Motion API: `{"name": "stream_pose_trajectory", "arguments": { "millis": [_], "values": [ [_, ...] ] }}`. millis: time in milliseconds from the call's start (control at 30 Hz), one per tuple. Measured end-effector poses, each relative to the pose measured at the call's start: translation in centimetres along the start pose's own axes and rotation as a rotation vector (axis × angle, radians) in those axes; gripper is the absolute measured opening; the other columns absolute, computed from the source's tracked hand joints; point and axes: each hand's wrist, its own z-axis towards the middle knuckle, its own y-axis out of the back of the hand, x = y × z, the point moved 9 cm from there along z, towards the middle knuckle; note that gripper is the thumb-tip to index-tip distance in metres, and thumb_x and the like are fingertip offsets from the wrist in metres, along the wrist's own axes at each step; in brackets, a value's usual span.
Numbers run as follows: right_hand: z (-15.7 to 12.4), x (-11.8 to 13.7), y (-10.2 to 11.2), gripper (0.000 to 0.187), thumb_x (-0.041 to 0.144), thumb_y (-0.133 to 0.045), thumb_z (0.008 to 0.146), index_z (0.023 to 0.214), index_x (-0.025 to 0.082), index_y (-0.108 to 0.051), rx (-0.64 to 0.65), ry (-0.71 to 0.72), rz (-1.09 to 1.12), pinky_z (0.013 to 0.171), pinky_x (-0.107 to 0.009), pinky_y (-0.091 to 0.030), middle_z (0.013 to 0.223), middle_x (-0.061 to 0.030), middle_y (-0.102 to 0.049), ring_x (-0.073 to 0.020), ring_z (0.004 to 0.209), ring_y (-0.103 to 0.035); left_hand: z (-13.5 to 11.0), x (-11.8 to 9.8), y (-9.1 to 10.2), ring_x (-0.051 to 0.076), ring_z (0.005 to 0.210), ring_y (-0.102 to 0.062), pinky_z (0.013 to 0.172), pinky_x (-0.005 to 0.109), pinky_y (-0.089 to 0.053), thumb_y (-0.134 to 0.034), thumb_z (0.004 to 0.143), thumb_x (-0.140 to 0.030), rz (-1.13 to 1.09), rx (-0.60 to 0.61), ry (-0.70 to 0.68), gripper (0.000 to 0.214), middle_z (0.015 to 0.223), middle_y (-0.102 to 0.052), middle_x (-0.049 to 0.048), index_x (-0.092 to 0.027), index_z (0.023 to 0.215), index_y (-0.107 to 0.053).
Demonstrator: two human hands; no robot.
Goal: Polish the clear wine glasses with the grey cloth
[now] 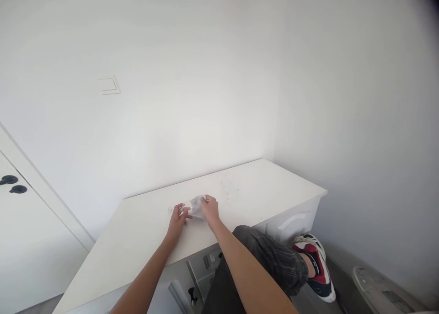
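Holding one clear glass [196,206] on white counter [137,241], left hand [178,216] pinching, right hand [210,209] clasping

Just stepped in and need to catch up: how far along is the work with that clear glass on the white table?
Nothing looks finished yet. In hand: the left hand and right hand hold the clear glass, on its side on the white table. Left: faint clear pieces farther back lie untouched.

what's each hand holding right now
left hand: closed on the clear object
right hand: closed on the same clear object
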Motion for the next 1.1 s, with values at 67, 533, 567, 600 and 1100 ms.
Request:
{"name": "stream_pose_trajectory", "arguments": {
  "millis": [67, 533, 567, 600, 1100],
  "values": [
    [-0.1, 0.2, 0.5, 0.024, 0.031, -0.046, 0.093, 0.072, 0.022, -0.051, -0.037, 0.013, -0.011, 0.065, -0.027, -0.035, 0.068, 0.0017, -0.053, -0.0162, 0.068, -0.048, 0.0, 0.2, 0.0, 0.022, 0.082, -0.077, 0.060, 0.029, -0.051, -0.060, 0.090, -0.065, 0.011, -0.003, 0.009, 0.057, 0.119, -0.069, 0.0143, -0.022, 0.125, -0.045],
    [-3.5, 2.0, -4.4, 0.090, 0.024, -0.064, 0.082, 0.163, 0.032, -0.025, 0.607, 0.056, 0.095, 0.071, -0.031, -0.049, 0.096, -0.0038, -0.066, -0.0193, 0.079, -0.061, -1.1, -2.1, -0.4, 0.019, 0.068, -0.065, 0.061, 0.030, -0.049, -0.048, 0.097, -0.066, 0.034, 0.084, -0.008, 0.051, 0.082, -0.067, 0.0018, -0.022, 0.122, -0.055],
    [-3.7, 2.0, -4.5, 0.092, 0.022, -0.063, 0.081, 0.164, 0.032, -0.023, 0.629, 0.080, 0.086, 0.072, -0.031, -0.049, 0.096, -0.0039, -0.066, -0.0195, 0.080, -0.061, -1.1, -2.1, -0.3, 0.018, 0.068, -0.064, 0.060, 0.030, -0.048, -0.046, 0.098, -0.066, 0.014, 0.072, -0.002, 0.049, 0.081, -0.066, 0.0015, -0.022, 0.118, -0.056],
    [-3.8, 2.0, -4.7, 0.093, 0.020, -0.062, 0.081, 0.164, 0.034, -0.024, 0.644, 0.114, 0.060, 0.073, -0.031, -0.049, 0.098, -0.0044, -0.066, -0.0200, 0.081, -0.062, -1.1, -2.1, -0.2, 0.018, 0.066, -0.062, 0.059, 0.029, -0.047, -0.044, 0.099, -0.066, 0.002, 0.058, 0.001, 0.047, 0.079, -0.064, 0.0007, -0.022, 0.111, -0.057],
    [-1.1, -1.1, -1.0, 0.048, 0.019, -0.062, 0.081, 0.129, 0.027, -0.057, 0.143, -0.318, 0.398, 0.067, -0.027, -0.049, 0.109, -0.0077, -0.060, -0.0168, 0.083, -0.058, -4.2, -6.4, 6.1, 0.036, 0.111, -0.063, 0.094, 0.055, -0.052, -0.060, 0.087, -0.070, 0.676, -0.243, -0.290, 0.066, 0.118, -0.064, 0.0153, -0.023, 0.133, -0.054]
  ]
}}
